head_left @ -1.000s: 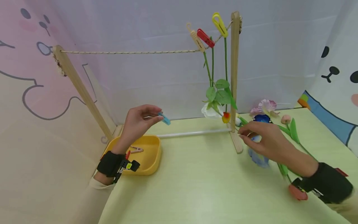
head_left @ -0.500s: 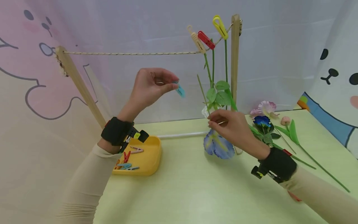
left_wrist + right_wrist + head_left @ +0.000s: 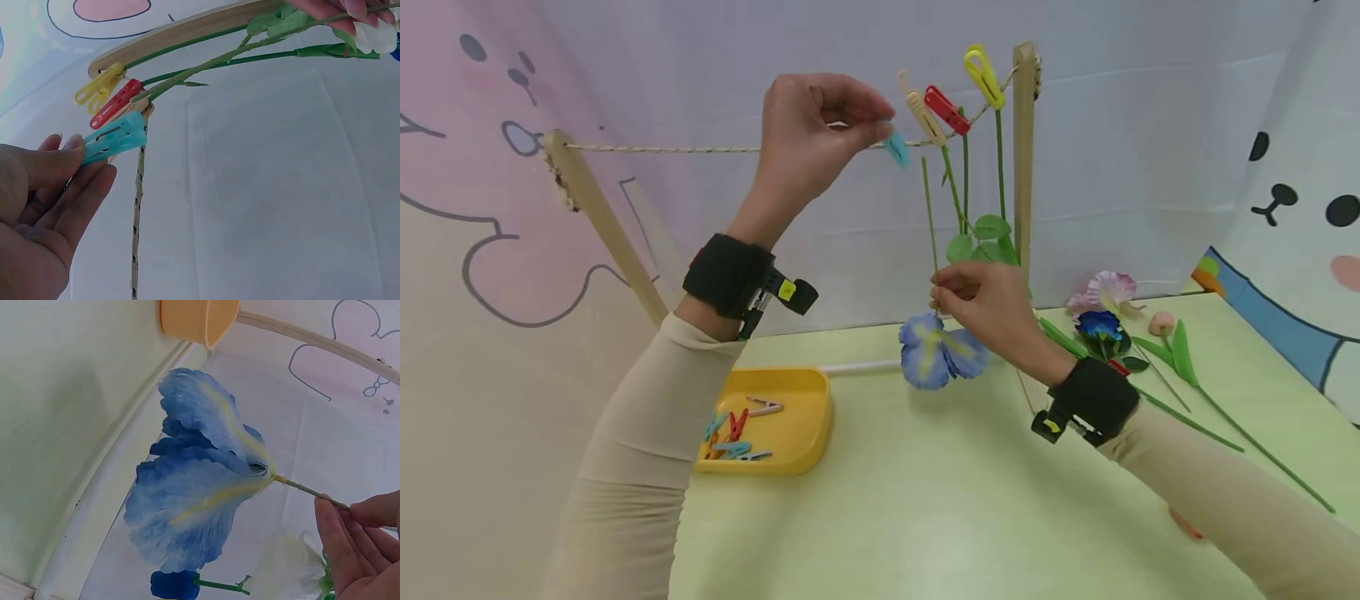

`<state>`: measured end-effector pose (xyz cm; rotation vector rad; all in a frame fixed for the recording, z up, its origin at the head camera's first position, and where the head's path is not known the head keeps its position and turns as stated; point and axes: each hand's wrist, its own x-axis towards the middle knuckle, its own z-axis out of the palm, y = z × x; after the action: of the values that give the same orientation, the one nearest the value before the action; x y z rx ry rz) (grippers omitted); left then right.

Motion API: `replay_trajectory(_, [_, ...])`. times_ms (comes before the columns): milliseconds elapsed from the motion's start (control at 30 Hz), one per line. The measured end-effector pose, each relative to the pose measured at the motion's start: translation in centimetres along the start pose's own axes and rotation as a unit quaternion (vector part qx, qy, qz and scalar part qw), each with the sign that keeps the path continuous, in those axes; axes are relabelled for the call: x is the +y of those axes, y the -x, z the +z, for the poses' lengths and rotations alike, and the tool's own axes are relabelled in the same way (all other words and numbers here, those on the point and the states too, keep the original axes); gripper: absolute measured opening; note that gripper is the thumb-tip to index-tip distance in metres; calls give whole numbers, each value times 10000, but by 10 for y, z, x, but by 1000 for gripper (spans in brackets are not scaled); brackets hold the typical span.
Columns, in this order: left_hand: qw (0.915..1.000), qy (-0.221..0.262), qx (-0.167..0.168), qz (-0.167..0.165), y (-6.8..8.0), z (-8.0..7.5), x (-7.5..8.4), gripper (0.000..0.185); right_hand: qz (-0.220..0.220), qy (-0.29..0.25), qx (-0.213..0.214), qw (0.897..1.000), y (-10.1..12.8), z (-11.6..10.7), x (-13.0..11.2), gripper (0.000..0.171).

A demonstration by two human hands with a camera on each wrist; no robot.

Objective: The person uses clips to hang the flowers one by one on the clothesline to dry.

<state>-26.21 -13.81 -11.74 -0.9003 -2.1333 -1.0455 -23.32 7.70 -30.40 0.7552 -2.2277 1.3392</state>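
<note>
My left hand (image 3: 820, 133) pinches a light blue clothespin (image 3: 896, 147) by one end, right at the rope (image 3: 700, 150). In the left wrist view the clothespin (image 3: 115, 137) is beside the rope, close to a beige clothespin. My right hand (image 3: 988, 304) pinches the stem of a blue iris-like artificial flower (image 3: 927, 358), whose bloom hangs down and stem points up toward the rope. Right of it, beige (image 3: 922, 117), red (image 3: 947, 110) and yellow (image 3: 985, 77) clothespins hold flower stems on the rope. The right hand hides most of the white rose there.
A yellow tray (image 3: 820, 417) with several clothespins stands at the left. Wooden posts (image 3: 1024, 158) carry the rope, and a white bar (image 3: 861, 367) runs low between them. At the right lie a dark blue flower (image 3: 1099, 327), a pink flower (image 3: 1108, 290) and green stems.
My left hand has risen from near the tray to the rope with the clothespin. My right hand has brought the blue flower leftward from the right side and lifted it upside down.
</note>
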Motion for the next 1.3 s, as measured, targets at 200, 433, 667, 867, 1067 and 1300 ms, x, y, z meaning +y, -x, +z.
replay_trajectory(200, [9999, -28, 155, -59, -11, 2, 0, 15, 355, -138, 60, 9993, -10, 8, -4, 17])
replay_trajectory(433, [9997, -3, 97, -215, -16, 1, -6, 16, 598, -414, 60, 9973, -16, 10, -6, 15])
replay_trajectory(667, [9974, 216, -278, -632, -21, 3, -10, 18, 525, -500, 117, 9973, -21, 10, -8, 16])
replay_trajectory(867, [9921, 675, -433, -964, -19, 4, -10, 21, 552, -507, 108, 9971, -24, 11, -8, 15])
replay_trajectory(1067, [9866, 990, -579, -1162, -14, 6, -10, 27, 650, -332, 68, 9973, -25, 10, -7, 15])
replay_trajectory(1300, [9902, 726, -486, -1087, -6, 4, -10, 30, 481, 147, -214, 9985, -11, 3, -11, 20])
